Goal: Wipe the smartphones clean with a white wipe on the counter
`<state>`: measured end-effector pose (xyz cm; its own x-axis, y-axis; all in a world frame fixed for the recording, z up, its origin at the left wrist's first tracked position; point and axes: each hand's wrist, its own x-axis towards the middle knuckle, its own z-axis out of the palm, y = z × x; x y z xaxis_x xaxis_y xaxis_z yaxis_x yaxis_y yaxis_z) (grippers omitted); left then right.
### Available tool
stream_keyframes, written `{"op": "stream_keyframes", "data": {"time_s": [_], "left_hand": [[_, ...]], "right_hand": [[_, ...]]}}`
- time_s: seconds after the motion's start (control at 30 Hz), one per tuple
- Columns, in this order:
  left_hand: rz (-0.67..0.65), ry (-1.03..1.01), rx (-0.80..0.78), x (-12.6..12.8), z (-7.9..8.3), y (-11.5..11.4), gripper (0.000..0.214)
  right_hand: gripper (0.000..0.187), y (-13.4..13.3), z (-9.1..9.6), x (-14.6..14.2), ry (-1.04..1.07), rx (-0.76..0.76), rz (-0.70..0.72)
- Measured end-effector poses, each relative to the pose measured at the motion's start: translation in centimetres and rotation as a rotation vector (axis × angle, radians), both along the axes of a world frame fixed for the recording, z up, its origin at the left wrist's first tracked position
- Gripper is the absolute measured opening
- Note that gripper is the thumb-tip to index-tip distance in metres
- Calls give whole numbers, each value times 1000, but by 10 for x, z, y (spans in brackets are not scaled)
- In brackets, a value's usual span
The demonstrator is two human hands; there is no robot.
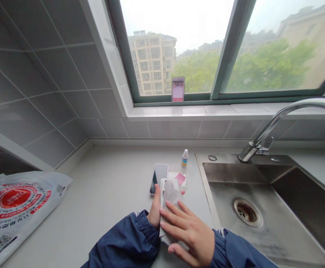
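A pale phone case (pixel 163 183) with a camera cutout at its top is gripped in my left hand (pixel 154 209), thumb along its left edge and a fingertip showing on the right. Over the case lies a thin light grey cloth (pixel 172 192). My right hand (pixel 188 231) rests on that cloth with its fingers spread and flat. Just beyond, a phone (pixel 160 174) with a dark screen lies on the counter. Beside it is a clear tray (pixel 185 183) with a small pink piece (pixel 180 178). Most of the case is hidden under cloth and fingers.
A small white-capped bottle (pixel 184 159) stands near the steel sink (pixel 204 186) on the right, under a curved faucet (pixel 263 130). At the far left, a white plastic bag (pixel 50 186) with red print lies on the counter (pixel 103 178). A window (pixel 179 98) is behind.
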<state>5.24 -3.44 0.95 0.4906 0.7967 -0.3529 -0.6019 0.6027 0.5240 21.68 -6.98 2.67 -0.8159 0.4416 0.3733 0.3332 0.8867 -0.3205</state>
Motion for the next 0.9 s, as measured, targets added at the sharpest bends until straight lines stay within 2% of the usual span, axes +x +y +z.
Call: {"op": "stream_keyframes", "data": {"time_s": [0.2, 0.37, 0.5, 0.73, 0.9], "left_hand": [[-55, -18, -6, -1, -1, 0, 103], [-33, -30, -6, -1, -5, 3, 103], [-53, -67, -5, -1, -7, 3, 101], [-222, -259, -10, 0, -6, -3, 92], [-160, -147, 72, 0, -19, -3, 76]], "right_hand": [[44, 0, 0, 1, 33, 18, -18], [46, 1, -2, 2, 130, 84, -45], [49, 3, -8, 2, 75, 84, -64], [57, 4, -10, 1, -18, 126, -149], [62, 4, -5, 2, -56, 168, -211]]}}
